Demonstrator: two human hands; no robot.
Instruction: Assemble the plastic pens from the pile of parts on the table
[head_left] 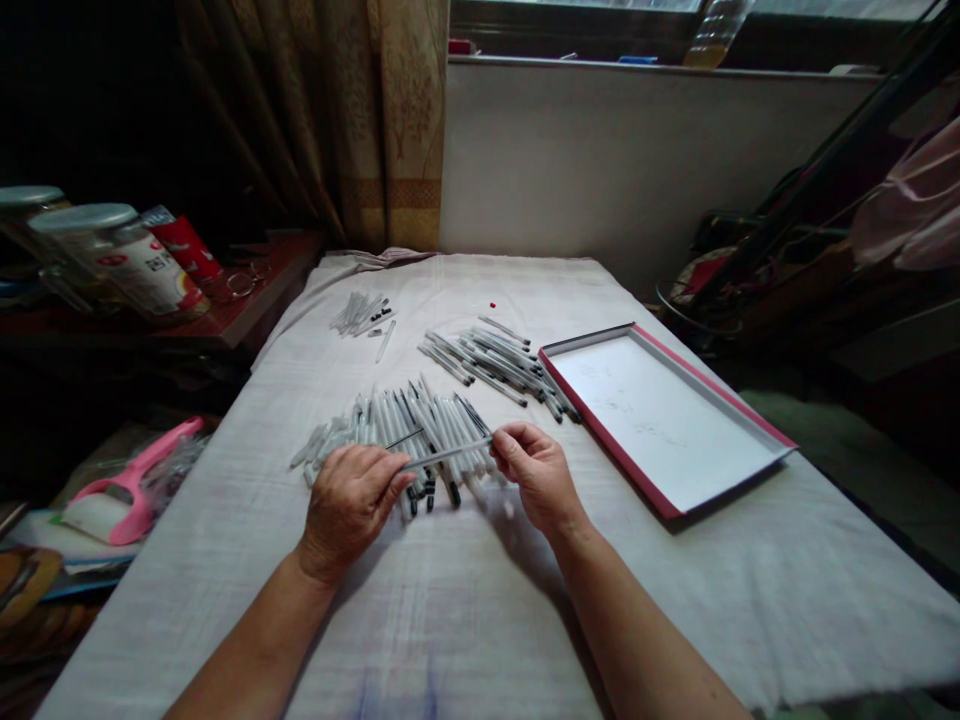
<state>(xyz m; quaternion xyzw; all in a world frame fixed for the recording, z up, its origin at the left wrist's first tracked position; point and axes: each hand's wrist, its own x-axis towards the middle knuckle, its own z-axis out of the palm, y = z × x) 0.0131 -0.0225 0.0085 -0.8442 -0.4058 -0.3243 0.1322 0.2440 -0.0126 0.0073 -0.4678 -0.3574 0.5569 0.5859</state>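
My left hand (351, 505) and my right hand (534, 472) hover over a cloth-covered table (465, 600). Between them they hold one clear pen barrel (448, 455), my right fingers pinching its right end and my left fingers closed around its left end. A thin dark refill (403, 437) sticks out above my left fingers. Just beyond my hands lies a spread pile of pens (405, 425) with dark tips. A second pile of pens (495, 360) lies farther back, and a small pile of pen parts (364, 313) sits near the far left.
An open shallow red-edged box lid (750, 425) with a white inside lies at the right. A tiny red bit (493, 304) lies far back. A side shelf at the left bears jars (120, 255). A pink lint roller (127, 480) lies lower left. A curtain hangs behind.
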